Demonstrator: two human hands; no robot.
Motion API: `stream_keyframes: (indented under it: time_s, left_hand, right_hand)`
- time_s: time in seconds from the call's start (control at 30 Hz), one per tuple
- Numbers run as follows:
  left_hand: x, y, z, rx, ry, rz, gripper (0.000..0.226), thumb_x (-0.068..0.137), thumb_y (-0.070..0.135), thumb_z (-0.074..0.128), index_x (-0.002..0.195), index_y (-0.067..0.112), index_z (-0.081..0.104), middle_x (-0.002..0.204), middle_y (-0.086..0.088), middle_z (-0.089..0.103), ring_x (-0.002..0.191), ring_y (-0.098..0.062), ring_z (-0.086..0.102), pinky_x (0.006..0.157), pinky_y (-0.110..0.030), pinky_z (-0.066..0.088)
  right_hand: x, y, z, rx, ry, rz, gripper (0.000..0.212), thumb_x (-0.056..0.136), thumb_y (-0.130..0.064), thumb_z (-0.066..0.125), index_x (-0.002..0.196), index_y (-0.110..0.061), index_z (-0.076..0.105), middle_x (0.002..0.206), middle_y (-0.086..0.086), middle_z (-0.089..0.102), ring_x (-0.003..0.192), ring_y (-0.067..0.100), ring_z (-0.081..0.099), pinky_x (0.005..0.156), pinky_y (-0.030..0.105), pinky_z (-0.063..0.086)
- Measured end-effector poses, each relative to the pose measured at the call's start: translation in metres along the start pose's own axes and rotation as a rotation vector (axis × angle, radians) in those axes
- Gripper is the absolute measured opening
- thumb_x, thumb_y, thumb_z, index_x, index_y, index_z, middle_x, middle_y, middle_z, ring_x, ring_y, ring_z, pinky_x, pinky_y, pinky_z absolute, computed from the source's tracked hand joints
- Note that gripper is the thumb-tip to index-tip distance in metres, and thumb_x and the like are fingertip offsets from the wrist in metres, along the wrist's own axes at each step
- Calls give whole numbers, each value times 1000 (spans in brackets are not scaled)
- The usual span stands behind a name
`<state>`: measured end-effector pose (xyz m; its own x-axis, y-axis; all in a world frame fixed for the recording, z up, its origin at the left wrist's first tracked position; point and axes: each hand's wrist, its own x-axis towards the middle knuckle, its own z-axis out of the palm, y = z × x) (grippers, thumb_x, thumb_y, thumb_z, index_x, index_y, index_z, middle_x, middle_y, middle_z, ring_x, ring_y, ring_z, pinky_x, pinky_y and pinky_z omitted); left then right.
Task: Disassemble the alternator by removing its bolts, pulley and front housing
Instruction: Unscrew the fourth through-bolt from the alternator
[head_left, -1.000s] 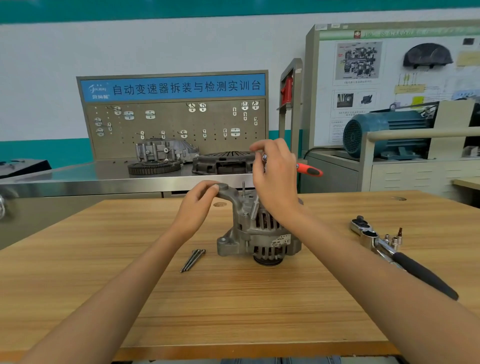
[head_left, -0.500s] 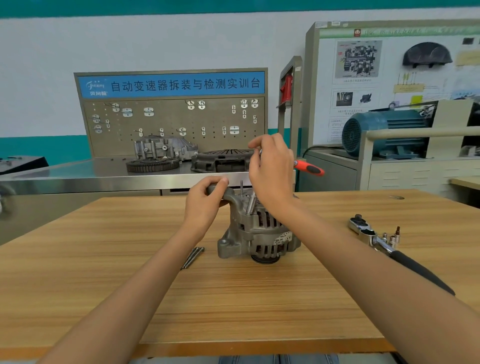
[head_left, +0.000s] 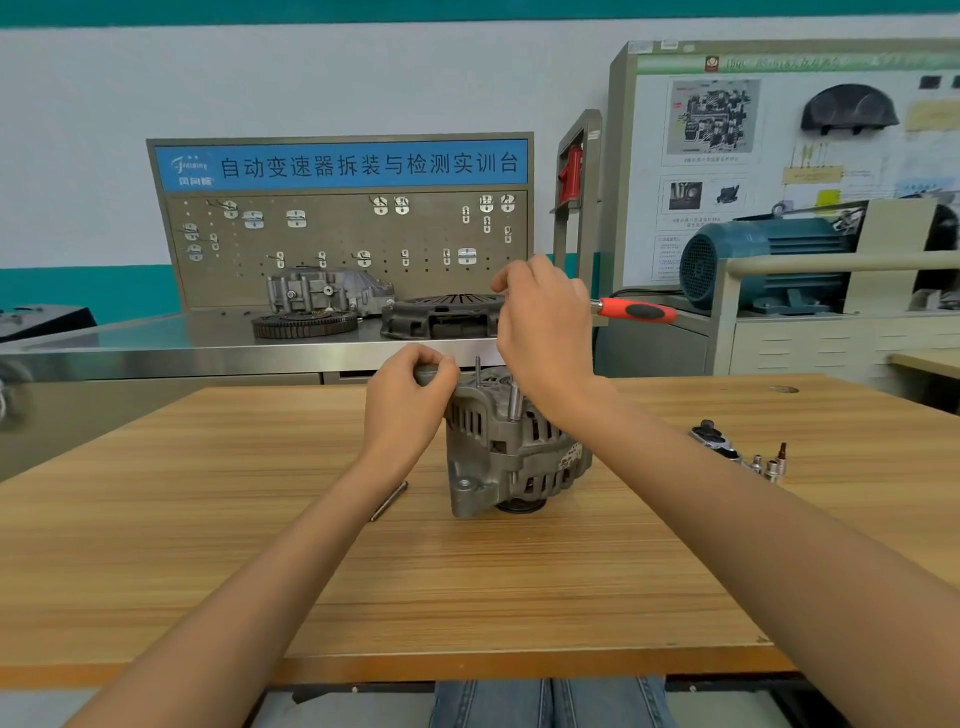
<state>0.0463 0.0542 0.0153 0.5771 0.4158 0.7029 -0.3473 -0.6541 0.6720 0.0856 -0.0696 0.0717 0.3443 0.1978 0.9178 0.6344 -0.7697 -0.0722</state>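
Note:
A grey alternator (head_left: 506, 447) stands on the wooden table (head_left: 467, 587) with its pulley facing down. My left hand (head_left: 410, 400) grips the mounting ear at its upper left. My right hand (head_left: 545, 332) is above the alternator and holds a ratchet with a red and black handle (head_left: 636, 310) that sticks out to the right. A socket extension (head_left: 514, 402) runs from under that hand down to the housing. A thin stud (head_left: 477, 369) stands up from the top. Loose long bolts (head_left: 389, 501) lie on the table, partly hidden by my left forearm.
A second ratchet (head_left: 714, 439) and small sockets (head_left: 771, 462) lie on the table at the right. Behind it are a steel bench (head_left: 156, 348) with a pegboard (head_left: 343, 244), a gear ring (head_left: 304, 325) and a clutch cover (head_left: 441, 314). A blue motor (head_left: 763, 265) sits far right.
The view has shifted slightly. My left hand has closed more tightly on the mounting ear. My right hand stays above the alternator with the ratchet, its handle still pointing right.

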Motion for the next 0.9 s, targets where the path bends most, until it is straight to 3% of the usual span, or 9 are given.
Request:
stream_keyframes:
  time_s: [0.17, 0.27, 0.37, 0.43, 0.53, 0.67, 0.73, 0.83, 0.9]
  left_hand:
    - [14, 15, -6, 158, -257, 77, 19, 87, 20, 51, 75, 13, 64, 72, 2, 63, 71, -11, 55, 60, -25, 40]
    - [26, 21, -15, 76, -422, 62, 19, 91, 19, 51, 91, 10, 67, 91, -5, 67, 88, -21, 61, 76, -35, 48]
    - [28, 24, -22, -27, -442, 129, 18, 92, 14, 50, 103, 22, 63, 100, 10, 65, 91, 4, 59, 72, -10, 45]
    - [27, 30, -23, -75, -539, 169, 19, 92, 12, 51, 98, 25, 63, 86, 19, 66, 78, 13, 58, 63, -4, 41]
    - [29, 39, -18, 60, -741, 211, 13, 89, 16, 57, 87, 18, 69, 80, 9, 71, 75, 1, 61, 67, -17, 45]
    - [36, 48, -22, -69, -843, 138, 19, 89, 8, 60, 80, 24, 66, 64, 21, 66, 59, 11, 58, 54, -2, 38]
    - [37, 48, -19, -2, -868, 158, 17, 87, 8, 64, 76, 21, 67, 61, 18, 65, 56, 9, 55, 54, -2, 37]
    - [34, 44, -14, 29, -846, 161, 9, 83, 10, 69, 74, 8, 70, 68, -2, 65, 61, -3, 53, 57, -9, 39]
    - [33, 43, -14, -20, -830, 148, 27, 82, 8, 69, 60, 23, 68, 56, 8, 61, 52, 1, 50, 51, -7, 36]
  right_hand:
    - [-2, -7, 3, -68, 14, -64, 23, 89, -1, 48, 108, -9, 59, 104, 7, 57, 93, 23, 51, 77, 27, 26]
    - [1, -6, 3, 58, 15, -48, 20, 90, -3, 48, 103, -9, 62, 102, 7, 59, 93, 22, 52, 80, 28, 28]
    - [-2, -2, 1, 238, 44, -14, 16, 90, -8, 52, 97, -10, 66, 96, 5, 61, 91, 19, 53, 81, 25, 27]
    - [-3, -3, -1, 325, 47, 6, 14, 89, -12, 53, 92, -9, 66, 91, 4, 61, 88, 17, 53, 81, 25, 27]
    - [-1, -7, -2, 426, 60, 70, 19, 89, -16, 54, 76, -6, 63, 80, 5, 57, 77, 16, 49, 79, 28, 29]
    - [1, -11, -2, 496, 56, 147, 28, 89, -16, 52, 68, -1, 61, 74, 7, 54, 72, 18, 47, 76, 26, 26]
    - [1, -14, -3, 548, 84, 182, 32, 87, -16, 48, 66, 4, 62, 72, 12, 55, 71, 22, 48, 75, 29, 27]
    - [2, -21, -5, 624, 123, 228, 39, 78, -20, 39, 59, 7, 60, 67, 19, 55, 68, 27, 48, 74, 31, 28]
    - [3, -25, -6, 668, 133, 232, 41, 76, -20, 38, 56, 9, 58, 64, 22, 55, 67, 30, 49, 77, 35, 32]
